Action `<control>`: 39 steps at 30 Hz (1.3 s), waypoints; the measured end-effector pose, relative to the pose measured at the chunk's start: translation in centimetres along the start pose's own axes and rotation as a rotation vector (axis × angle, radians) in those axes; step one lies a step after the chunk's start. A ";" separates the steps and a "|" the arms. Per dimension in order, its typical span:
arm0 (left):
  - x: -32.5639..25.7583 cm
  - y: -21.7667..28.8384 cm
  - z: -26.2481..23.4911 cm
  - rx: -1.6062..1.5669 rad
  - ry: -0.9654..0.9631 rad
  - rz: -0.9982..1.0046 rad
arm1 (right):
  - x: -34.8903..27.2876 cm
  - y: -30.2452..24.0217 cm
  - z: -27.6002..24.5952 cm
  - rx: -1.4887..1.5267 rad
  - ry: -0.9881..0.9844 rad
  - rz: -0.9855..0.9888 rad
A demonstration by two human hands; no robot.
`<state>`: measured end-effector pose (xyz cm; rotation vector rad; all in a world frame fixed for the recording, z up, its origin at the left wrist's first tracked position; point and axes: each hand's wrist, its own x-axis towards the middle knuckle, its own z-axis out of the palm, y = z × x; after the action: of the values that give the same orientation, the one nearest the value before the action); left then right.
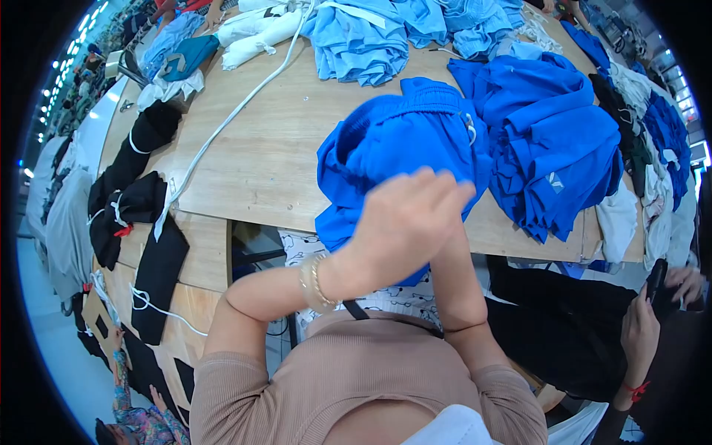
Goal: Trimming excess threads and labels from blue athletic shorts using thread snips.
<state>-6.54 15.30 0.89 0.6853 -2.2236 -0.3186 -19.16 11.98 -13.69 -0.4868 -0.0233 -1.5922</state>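
Note:
A pair of bright blue shorts (423, 141) with a gathered waistband and white drawcord lies at the table edge, partly hanging over it toward my lap. My left hand (404, 219), with bracelets at the wrist, is raised in front of the shorts. Its fingers look bent but are smeared by motion. Up from the lower right comes my right forearm (450, 278), crossing behind the left hand, which covers most of the right hand. Whether either hand holds anything is hidden. Just right of the shorts sits a stack of the same blue garments (545, 133).
Light blue garment piles (356, 44) and white cloth bundles (259, 33) stand at the far side. A white cord (237, 122) crosses the wooden table (256, 163). Tied black bundles (130, 200) lie left. At right, another person's hands (641, 326) hold a black object.

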 end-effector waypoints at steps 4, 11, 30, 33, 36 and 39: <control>-2.1 0.4 1.6 -0.140 0.029 -0.026 | 0.1 -0.4 0.1 -0.159 -0.006 0.007; -0.9 -5.2 -2.3 -0.189 0.442 -0.195 | -0.5 -0.9 0.0 -0.415 -0.004 -0.010; 3.0 -11.0 -4.4 -1.013 -0.296 -0.628 | 1.3 -2.5 -1.3 -1.101 0.012 -0.062; 3.1 -11.6 -4.3 -0.909 -0.341 -0.600 | 1.3 -2.4 -1.5 -1.208 0.021 -0.076; 3.3 -11.3 -4.6 -0.923 -0.379 -0.610 | 1.2 -2.3 -1.6 -1.318 0.032 -0.086; 3.4 -11.2 -4.9 -0.973 -0.456 -0.652 | 0.8 -2.4 -1.6 -1.426 0.037 -0.096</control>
<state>-0.59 4.14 1.46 0.7829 -1.8063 -1.8738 -21.91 10.94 -14.23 -1.5413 1.1902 -1.4977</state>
